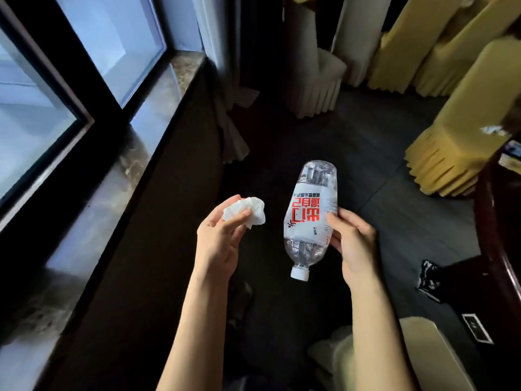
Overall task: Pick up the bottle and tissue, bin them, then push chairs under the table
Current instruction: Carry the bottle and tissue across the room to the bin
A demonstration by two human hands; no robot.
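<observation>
My right hand [352,244] holds a clear plastic bottle [310,215] by its side; the bottle has a white label with red characters and its white cap points toward me. My left hand [218,235] pinches a crumpled white tissue [248,211] between thumb and fingers. Both hands hang in the air above a dark floor. A yellow-covered chair [462,131] stands at the right, next to the dark round table edge [496,230]. No bin is in view.
A window with a marble sill [121,176] runs along the left. A white-skirted chair [315,80] and curtain stand ahead; more yellow-covered chairs [408,52] at the back right. A dark bag-like object [439,277] lies by the table. A pale chair [423,348] is at the lower right.
</observation>
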